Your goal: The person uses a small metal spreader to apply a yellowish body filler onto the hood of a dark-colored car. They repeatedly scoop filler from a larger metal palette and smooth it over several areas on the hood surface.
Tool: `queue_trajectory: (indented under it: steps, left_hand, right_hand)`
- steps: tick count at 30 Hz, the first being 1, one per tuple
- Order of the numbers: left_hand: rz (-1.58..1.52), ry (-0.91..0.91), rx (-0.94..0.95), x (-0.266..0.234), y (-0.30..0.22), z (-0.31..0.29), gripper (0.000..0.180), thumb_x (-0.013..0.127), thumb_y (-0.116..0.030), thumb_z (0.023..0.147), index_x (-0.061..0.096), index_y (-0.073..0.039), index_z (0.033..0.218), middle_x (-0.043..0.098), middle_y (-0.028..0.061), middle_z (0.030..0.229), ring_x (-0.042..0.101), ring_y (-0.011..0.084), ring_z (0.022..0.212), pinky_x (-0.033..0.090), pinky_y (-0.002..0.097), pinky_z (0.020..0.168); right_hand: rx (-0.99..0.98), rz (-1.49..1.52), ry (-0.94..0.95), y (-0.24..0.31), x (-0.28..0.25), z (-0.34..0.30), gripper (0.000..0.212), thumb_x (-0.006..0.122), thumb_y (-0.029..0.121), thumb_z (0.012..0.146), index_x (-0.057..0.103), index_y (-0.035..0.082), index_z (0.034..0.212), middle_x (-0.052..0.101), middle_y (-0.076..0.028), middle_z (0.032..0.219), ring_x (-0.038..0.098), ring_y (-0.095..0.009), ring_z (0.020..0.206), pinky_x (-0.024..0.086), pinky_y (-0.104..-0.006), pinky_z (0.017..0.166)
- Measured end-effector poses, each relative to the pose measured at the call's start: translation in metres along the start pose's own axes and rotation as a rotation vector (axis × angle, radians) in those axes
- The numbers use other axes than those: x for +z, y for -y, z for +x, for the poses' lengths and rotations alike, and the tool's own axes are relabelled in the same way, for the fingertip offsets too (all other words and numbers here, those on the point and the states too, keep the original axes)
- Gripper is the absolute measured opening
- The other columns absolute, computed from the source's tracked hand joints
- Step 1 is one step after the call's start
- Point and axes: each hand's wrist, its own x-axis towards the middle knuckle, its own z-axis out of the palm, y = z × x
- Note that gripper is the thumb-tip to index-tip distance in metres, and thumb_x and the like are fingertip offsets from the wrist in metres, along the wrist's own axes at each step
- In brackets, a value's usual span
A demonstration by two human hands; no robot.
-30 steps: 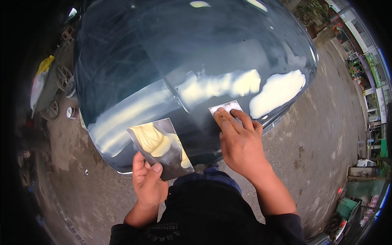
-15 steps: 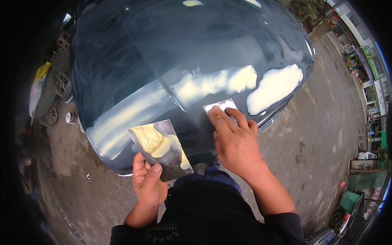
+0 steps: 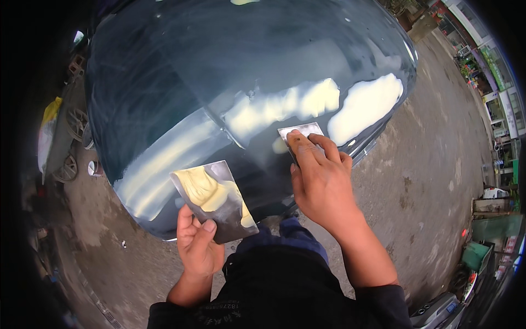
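Observation:
A dark, glossy car body panel curves across the view in front of me. My left hand grips a thin grey flat plate by its lower left corner. A thick lump of pale yellow putty lies on that plate. In my right hand is a flat scraper, its fingers pressed over the face and the thumb at the side. The scraper is against or just over the panel. Beside its left edge shows a small putty smear. Wider cream putty patches cover the panel's lower part.
Grey concrete ground surrounds the car. On the left stand wheels, a small can and a yellow and white bag. A green bin and a grey vehicle part are at the lower right.
My right hand has slid the scraper a little to the right along the panel, and a small putty smear now shows at its left. The view has shifted slightly. My left hand holds still.

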Motion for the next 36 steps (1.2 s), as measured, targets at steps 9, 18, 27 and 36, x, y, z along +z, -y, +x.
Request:
queue_trajectory:
  steps: [9, 18, 27, 36]
  left_hand:
    - [-0.058, -0.076, -0.070, 0.023, -0.001, -0.006, 0.056, 0.052, 0.003, 0.096, 0.042, -0.002, 0.150, 0.056, 0.0169, 0.146, 0.055, 0.0279, 0.136, 0.041, 0.0442, 0.118]
    - [-0.078, -0.133, -0.104, 0.093, 0.033, -0.033, 0.058, 0.052, 0.002, 0.097, 0.040, -0.007, 0.153, 0.054, 0.0130, 0.149, 0.055, 0.0285, 0.137, 0.044, 0.0458, 0.118]
    - [-0.004, -0.188, 0.087, 0.138, 0.054, -0.052, 0.055, 0.052, 0.003, 0.098, 0.040, -0.006, 0.151, 0.055, 0.0134, 0.147, 0.054, 0.0278, 0.136, 0.043, 0.0467, 0.117]
    - [0.145, -0.067, 0.357, 0.182, 0.104, -0.078, 0.058, 0.054, 0.000, 0.101, 0.035, -0.007, 0.156, 0.047, 0.0133, 0.155, 0.047, 0.0285, 0.143, 0.038, 0.0495, 0.120]
  right_hand:
    - [-0.032, 0.267, 0.040, 0.012, -0.016, -0.056, 0.056, 0.069, 0.003, 0.080, 0.063, 0.004, 0.135, 0.065, -0.009, 0.140, 0.057, -0.033, 0.126, 0.041, -0.0534, 0.093]
    - [-0.282, 1.060, -0.031, -0.038, -0.014, -0.118, 0.059, 0.076, 0.004, 0.084, 0.060, 0.006, 0.141, 0.063, -0.009, 0.146, 0.055, -0.033, 0.136, 0.043, -0.0444, 0.109]
    - [0.400, 2.225, -0.105, -0.139, -0.028, -0.160, 0.069, 0.071, -0.002, 0.087, 0.045, 0.005, 0.150, 0.060, -0.020, 0.143, 0.064, -0.032, 0.126, 0.053, -0.0530, 0.107]
    - [0.253, 2.005, 0.219, -0.129, -0.021, -0.187, 0.075, 0.066, -0.014, 0.089, 0.038, 0.007, 0.156, 0.070, -0.014, 0.122, 0.065, -0.020, 0.119, 0.053, -0.0324, 0.096]
